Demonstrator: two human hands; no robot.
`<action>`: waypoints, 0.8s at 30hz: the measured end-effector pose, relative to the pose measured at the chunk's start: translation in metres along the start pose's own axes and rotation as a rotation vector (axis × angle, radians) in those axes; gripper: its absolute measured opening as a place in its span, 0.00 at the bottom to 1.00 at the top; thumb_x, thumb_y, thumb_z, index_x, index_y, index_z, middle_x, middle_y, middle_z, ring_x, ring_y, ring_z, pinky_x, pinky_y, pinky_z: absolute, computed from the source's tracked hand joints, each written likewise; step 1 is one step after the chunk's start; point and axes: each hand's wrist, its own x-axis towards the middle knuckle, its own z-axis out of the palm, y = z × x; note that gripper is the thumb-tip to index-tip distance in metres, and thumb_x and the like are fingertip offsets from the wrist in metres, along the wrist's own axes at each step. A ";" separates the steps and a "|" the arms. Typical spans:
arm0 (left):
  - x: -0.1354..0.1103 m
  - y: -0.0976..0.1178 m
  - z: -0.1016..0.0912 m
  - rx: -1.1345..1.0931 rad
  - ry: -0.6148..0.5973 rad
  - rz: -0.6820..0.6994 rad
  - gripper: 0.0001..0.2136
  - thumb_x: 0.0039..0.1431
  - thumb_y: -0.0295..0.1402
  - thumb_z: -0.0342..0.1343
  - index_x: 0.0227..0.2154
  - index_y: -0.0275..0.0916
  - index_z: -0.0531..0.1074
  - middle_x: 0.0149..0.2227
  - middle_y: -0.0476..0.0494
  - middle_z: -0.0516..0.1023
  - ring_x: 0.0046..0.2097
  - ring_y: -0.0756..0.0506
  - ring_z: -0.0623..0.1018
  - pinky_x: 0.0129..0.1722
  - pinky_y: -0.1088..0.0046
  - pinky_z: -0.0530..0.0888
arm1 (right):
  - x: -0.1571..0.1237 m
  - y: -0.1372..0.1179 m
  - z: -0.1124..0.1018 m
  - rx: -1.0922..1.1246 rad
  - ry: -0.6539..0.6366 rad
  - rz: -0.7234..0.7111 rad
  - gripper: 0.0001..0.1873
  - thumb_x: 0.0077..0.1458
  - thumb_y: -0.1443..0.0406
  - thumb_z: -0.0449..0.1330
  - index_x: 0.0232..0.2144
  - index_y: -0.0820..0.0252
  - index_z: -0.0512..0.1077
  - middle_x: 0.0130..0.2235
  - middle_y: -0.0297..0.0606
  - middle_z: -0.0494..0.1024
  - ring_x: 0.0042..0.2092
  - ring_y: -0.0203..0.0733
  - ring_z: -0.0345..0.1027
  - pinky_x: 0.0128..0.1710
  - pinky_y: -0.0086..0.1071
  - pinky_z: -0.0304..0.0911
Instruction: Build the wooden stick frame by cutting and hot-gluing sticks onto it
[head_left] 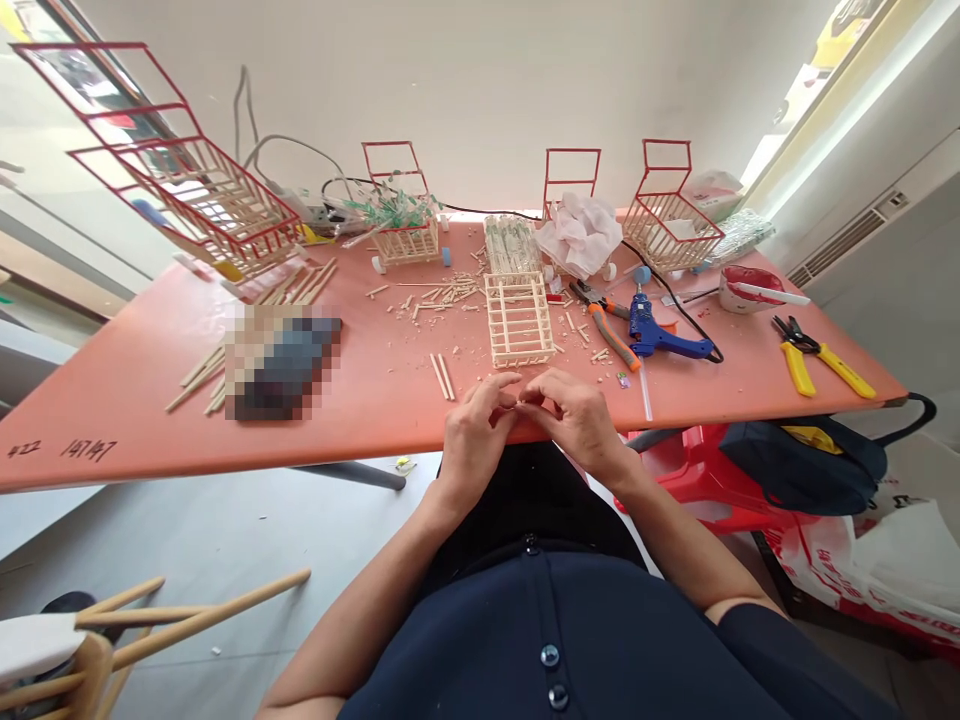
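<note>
At the front edge of the table, my left hand (480, 425) and my right hand (577, 415) meet with thumbs and forefingers pinched. A tiny pale bit shows between the fingertips, too small to name. Just beyond my fingers stands a small crate-like frame of pale wooden sticks (519, 320). Two short wooden sticks (442, 377) lie left of it. To the right are a blue hot glue gun (660, 335) with a clear glue stick (646, 390) near it, and orange-handled pliers (613, 335).
Yellow-handled pliers (825, 358) and a red-stained cup (750, 288) stand right. Behind are red-trimmed miniature stick carts, including a large one (225, 200) at left and a smaller one (671, 225). Wood scraps (450, 292) litter the middle. A red stool (690, 475) is under the table's right side.
</note>
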 end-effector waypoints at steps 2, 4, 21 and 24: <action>-0.001 0.003 -0.004 0.013 0.014 0.032 0.20 0.63 0.22 0.65 0.55 0.46 0.79 0.43 0.49 0.88 0.43 0.46 0.85 0.51 0.67 0.81 | 0.002 0.000 -0.001 -0.029 0.018 -0.016 0.14 0.74 0.54 0.62 0.38 0.55 0.79 0.39 0.39 0.82 0.40 0.42 0.75 0.44 0.34 0.70; -0.004 0.006 -0.009 0.040 0.050 0.082 0.21 0.64 0.23 0.65 0.58 0.46 0.78 0.45 0.47 0.88 0.45 0.45 0.84 0.50 0.67 0.81 | 0.003 0.001 -0.001 -0.042 0.019 -0.011 0.16 0.74 0.52 0.61 0.39 0.56 0.79 0.39 0.40 0.82 0.42 0.43 0.76 0.46 0.35 0.70; -0.011 0.008 -0.022 0.071 0.110 0.118 0.08 0.71 0.32 0.61 0.42 0.44 0.86 0.42 0.45 0.89 0.44 0.44 0.84 0.48 0.68 0.79 | 0.003 0.004 -0.003 0.054 0.054 0.149 0.23 0.70 0.45 0.63 0.34 0.57 0.77 0.37 0.39 0.82 0.35 0.38 0.71 0.38 0.32 0.66; -0.010 0.015 -0.022 -0.005 0.081 0.020 0.09 0.72 0.33 0.60 0.45 0.44 0.86 0.44 0.46 0.90 0.46 0.45 0.86 0.50 0.68 0.79 | 0.006 -0.002 -0.008 0.233 0.028 0.277 0.25 0.64 0.42 0.67 0.34 0.57 0.78 0.35 0.36 0.82 0.34 0.37 0.70 0.36 0.32 0.65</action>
